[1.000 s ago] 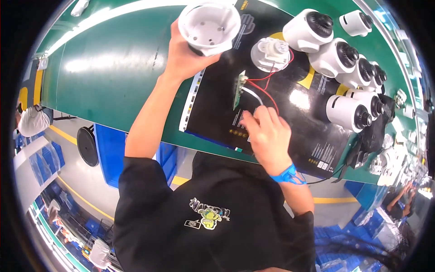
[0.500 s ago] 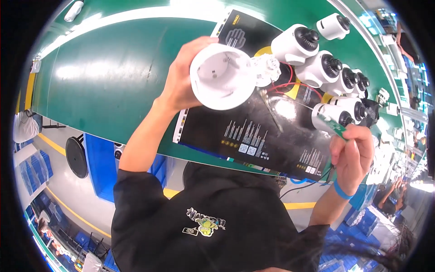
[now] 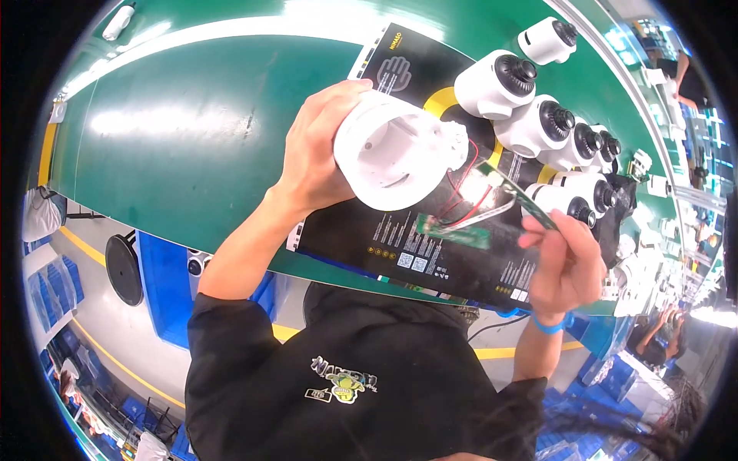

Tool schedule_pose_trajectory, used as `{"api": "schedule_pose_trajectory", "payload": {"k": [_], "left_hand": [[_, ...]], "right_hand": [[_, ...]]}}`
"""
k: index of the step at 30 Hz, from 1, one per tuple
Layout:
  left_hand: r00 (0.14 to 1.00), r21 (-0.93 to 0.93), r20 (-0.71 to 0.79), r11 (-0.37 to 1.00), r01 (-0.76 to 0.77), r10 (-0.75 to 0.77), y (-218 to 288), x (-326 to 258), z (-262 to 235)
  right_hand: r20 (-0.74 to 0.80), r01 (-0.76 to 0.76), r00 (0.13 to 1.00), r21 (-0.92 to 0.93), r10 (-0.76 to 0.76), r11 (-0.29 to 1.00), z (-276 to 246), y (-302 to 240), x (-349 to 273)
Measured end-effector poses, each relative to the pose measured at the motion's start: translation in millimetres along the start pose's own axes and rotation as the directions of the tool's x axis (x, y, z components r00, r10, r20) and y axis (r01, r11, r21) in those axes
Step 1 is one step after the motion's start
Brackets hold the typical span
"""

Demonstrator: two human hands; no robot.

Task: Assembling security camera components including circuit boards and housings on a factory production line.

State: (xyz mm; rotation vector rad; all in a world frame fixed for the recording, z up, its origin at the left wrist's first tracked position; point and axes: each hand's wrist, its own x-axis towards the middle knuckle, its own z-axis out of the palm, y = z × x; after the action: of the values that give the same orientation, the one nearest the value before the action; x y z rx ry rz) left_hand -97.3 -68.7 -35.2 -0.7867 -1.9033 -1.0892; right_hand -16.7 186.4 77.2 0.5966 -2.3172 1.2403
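Observation:
My left hand (image 3: 321, 146) is wrapped round the outside of a white cup-shaped plastic housing (image 3: 384, 196), tilted with its hollow mouth toward me. A smaller white part (image 3: 455, 146) sticks out at the housing's right side, with thin red wires (image 3: 478, 201) running down from it. Between the fingers of my right hand (image 3: 565, 265) is a narrow green circuit board (image 3: 523, 201), held slantwise by its lower end. A second green circuit board (image 3: 461, 233), blurred, lies or hangs below the housing; a pale flat cable seems to link the two boards.
A black printed mat (image 3: 346, 230) covers part of the green table (image 3: 177, 146). Several white camera-like units (image 3: 492, 91) with black ends stand at the right. Another white piece (image 3: 118, 23) lies at the far left. A blue bin (image 3: 165, 292) and a round stool (image 3: 124, 269) are beyond the table's near edge.
My right hand has moved left with the circuit board, nearer the housing. The second board now shows below the housing. My left hand has lowered slightly and turned the housing.

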Motion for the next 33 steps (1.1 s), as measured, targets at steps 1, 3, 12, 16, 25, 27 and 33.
{"api": "schedule_pose_trajectory", "payload": {"k": [1, 3, 12, 16, 25, 27, 33], "left_hand": [[1.000, 0.042, -0.016, 0.999, -0.014, 0.014, -0.5, 0.3, 1.1], [1.000, 0.052, 0.010, 0.998, 0.020, -0.020, 4.8, 2.1, 1.0], [0.999, 0.023, -0.014, 0.999, 0.029, -0.029, -0.5, -1.9, 2.9], [1.000, -0.001, -0.003, 1.000, 0.030, -0.030, -1.6, -3.8, 2.9], [0.999, 0.015, -0.001, 0.999, 0.040, -0.040, -3.0, -4.5, 3.2], [1.000, 0.034, -0.001, 0.999, -0.003, 0.003, -5.9, -2.0, 2.0], [1.000, 0.022, 0.024, 1.000, -0.020, 0.020, -5.8, -4.6, 2.5]], "right_hand": [[-0.045, -0.054, 0.997, 0.080, 0.058, 0.995, 8.0, 1.9, -2.1], [-0.038, -0.052, 0.998, 0.032, 0.053, 0.998, 21.3, 3.6, -6.0], [0.072, -0.198, 0.978, 0.021, 0.196, 0.980, 34.1, 5.6, -9.1], [0.069, -0.115, 0.991, -0.033, 0.117, 0.993, 32.7, 12.2, -11.3], [0.103, -0.029, 0.994, -0.102, 0.039, 0.994, 32.0, 17.1, -14.7], [0.123, -0.023, 0.992, -0.132, 0.039, 0.991, 29.8, 14.7, -8.7], [0.185, -0.104, 0.973, -0.172, 0.136, 0.980, 27.8, 9.1, 0.4]]}}
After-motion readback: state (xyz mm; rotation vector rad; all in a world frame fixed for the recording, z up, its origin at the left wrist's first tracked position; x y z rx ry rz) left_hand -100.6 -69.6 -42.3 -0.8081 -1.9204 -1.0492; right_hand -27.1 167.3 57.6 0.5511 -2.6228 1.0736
